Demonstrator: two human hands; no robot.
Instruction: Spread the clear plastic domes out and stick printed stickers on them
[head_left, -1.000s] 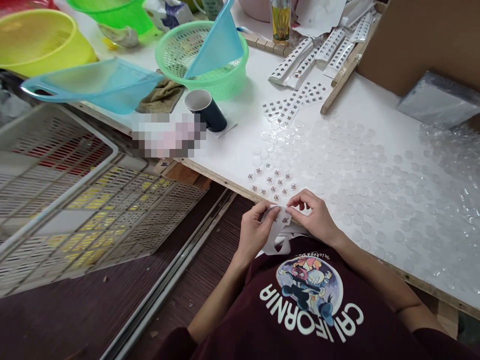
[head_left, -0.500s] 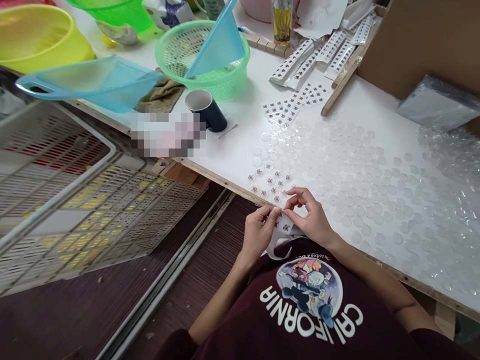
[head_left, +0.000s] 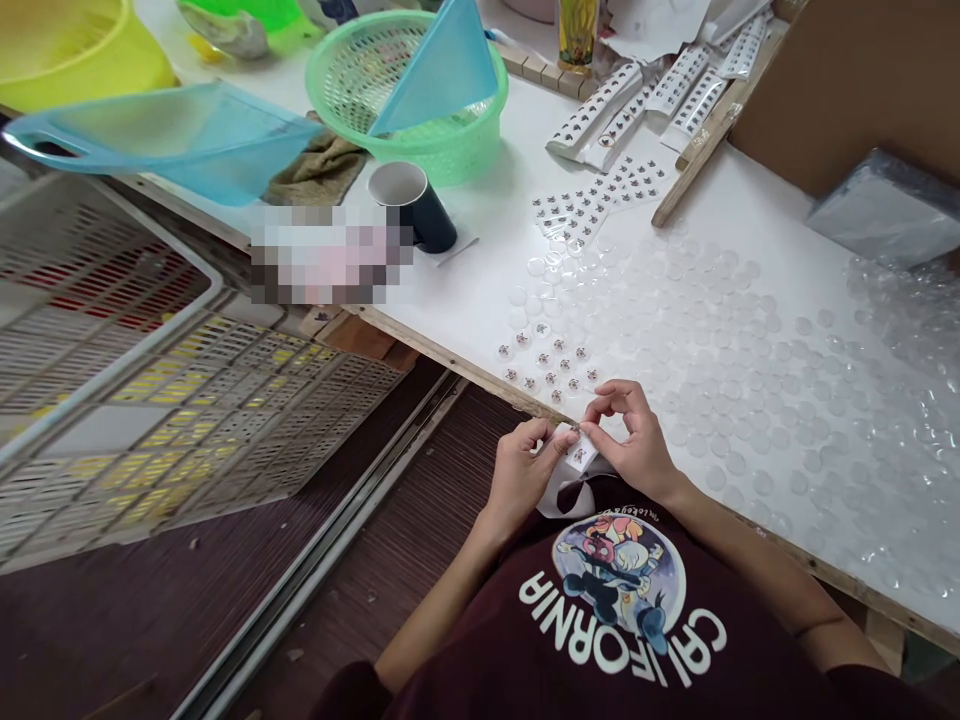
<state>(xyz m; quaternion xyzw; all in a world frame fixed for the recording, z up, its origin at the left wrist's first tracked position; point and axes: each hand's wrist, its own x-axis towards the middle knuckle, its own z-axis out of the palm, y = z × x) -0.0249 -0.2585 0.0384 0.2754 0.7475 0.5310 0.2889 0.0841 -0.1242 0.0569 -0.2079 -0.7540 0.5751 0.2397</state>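
My left hand (head_left: 523, 470) is closed on a white strip of printed stickers (head_left: 580, 457), thumb on top, just off the table's front edge. The strip's backing paper curls down against my shirt. At the strip's upper edge, the thumb and forefinger of my right hand (head_left: 636, 440) are pinched together on a sticker, mostly hidden by the fingertips. Beyond my hands lies a small group of round clear discs with printed stickers (head_left: 551, 378). Many plain clear discs (head_left: 739, 405) spread over the white table to the right.
Sticker sheets (head_left: 600, 200) lie farther back, near a wooden strip (head_left: 694, 170). A dark mug (head_left: 431, 222), a green basket (head_left: 465, 140) and a blue scoop-shaped tray (head_left: 217, 140) stand at the left. A plastic crate (head_left: 172, 420) is below the table edge. A cardboard box (head_left: 885, 90) stands at right.
My hands have shifted slightly right in view, and more of the sticker strip shows between them. The whole view has tilted a little; the table's things look unmoved.
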